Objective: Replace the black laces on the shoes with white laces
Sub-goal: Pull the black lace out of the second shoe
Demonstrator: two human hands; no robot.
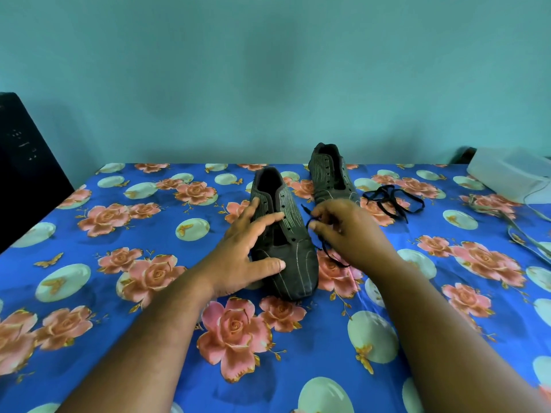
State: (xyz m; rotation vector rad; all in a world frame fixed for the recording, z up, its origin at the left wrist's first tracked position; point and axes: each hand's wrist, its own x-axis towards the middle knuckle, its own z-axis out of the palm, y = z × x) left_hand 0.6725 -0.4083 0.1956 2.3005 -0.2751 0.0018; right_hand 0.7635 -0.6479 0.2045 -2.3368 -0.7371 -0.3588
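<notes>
Two dark striped shoes stand on the flowered blue cloth, both with bare eyelets. The near shoe (293, 257) is in the middle, toe toward me; my left hand (247, 248) rests on its left side with fingers spread and the thumb on the toe. To its right, my right hand (343, 231) pinches a black lace (329, 254) that trails down beside the shoe. The far shoe (331, 174) sits behind. A second black lace (390, 201) lies loose to its right. White laces (515, 231) lie at the right edge.
The blue cloth (119, 293) with pink roses covers the whole surface up to a teal wall. A white box (507, 174) stands at the back right corner. A black object (24, 162) stands at the far left.
</notes>
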